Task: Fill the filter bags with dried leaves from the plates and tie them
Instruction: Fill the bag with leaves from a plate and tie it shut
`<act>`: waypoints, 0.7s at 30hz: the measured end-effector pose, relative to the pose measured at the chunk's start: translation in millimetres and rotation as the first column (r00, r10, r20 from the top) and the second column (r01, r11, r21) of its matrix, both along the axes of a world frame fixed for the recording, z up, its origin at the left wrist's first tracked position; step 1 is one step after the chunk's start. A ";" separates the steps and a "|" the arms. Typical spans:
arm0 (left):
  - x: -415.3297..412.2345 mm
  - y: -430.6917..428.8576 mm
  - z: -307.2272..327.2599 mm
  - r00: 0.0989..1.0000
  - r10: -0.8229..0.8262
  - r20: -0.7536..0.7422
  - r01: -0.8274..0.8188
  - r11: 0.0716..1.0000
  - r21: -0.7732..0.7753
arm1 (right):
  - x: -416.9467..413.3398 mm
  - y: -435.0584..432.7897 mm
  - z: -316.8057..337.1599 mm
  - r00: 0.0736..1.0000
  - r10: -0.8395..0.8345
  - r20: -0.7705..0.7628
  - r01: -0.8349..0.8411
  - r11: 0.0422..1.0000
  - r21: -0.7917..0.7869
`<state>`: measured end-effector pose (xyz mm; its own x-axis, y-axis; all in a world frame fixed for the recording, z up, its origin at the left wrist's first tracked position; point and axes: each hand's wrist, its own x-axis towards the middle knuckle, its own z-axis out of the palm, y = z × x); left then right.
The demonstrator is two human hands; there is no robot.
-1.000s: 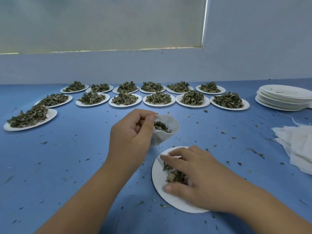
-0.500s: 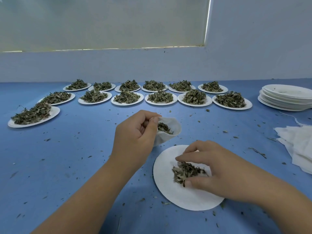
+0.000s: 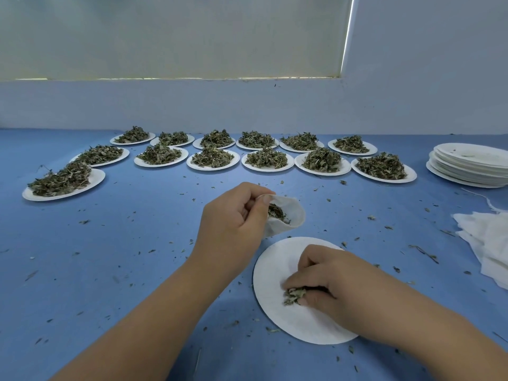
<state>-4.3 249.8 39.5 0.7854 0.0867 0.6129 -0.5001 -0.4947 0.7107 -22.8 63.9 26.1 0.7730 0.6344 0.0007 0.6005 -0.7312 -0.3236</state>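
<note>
The filter bag [image 3: 292,215] is a small pouch of soft white fabric with a fuzzy edge. Its mouth is held agape and tilted toward the camera, and a dark green tuft of dried leaves [image 3: 277,213] shows inside. It hangs just beyond the near plate [image 3: 275,273], off that plate's far left edge. The left hand [image 3: 233,224] takes it by the rim, thumb and curled fingers pinching the fabric, so this grip is closed on the bag. The right hand [image 3: 332,281] lies over the middle of the near plate with fingers bunched and thumb drawn in, its grip closed around a small clump [image 3: 293,295] of crinkled, dry, olive-green leaf. The near plate is round, flat and matte white like paper. It sits on a blue table [image 3: 123,257] strewn with leaf crumbs. Well beyond the near plate, two rows of heaped plates [image 3: 268,163] carry leaf mounds. Far to its right stands a stack of empty plates [image 3: 467,169], and nearer on the right lies a rumpled pile of white fabric [image 3: 489,237].
</note>
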 end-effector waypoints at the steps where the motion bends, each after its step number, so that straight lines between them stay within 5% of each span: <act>1: 0.0 -0.6 0.0 1.000 -0.001 -0.004 0.001 1.000 0.000 | -0.4 1.0 0.3 1.000 0.001 0.009 -0.001 1.000 -0.005; 11: -0.1 -2.6 -1.8 1.000 -0.002 -0.024 0.002 1.000 0.028 | -4.7 0.0 4.6 0.997 0.033 0.073 -0.032 0.999 -0.011; 16: 0.0 -2.8 -3.0 1.000 0.012 0.004 -0.013 0.998 0.069 | -4.3 -12.4 16.7 0.999 -0.038 0.037 0.025 0.954 0.299; 21: -1.3 -3.8 -3.7 0.999 0.014 0.044 -0.019 0.992 0.121 | -2.5 -15.9 25.0 0.989 -0.137 0.050 0.077 0.781 0.620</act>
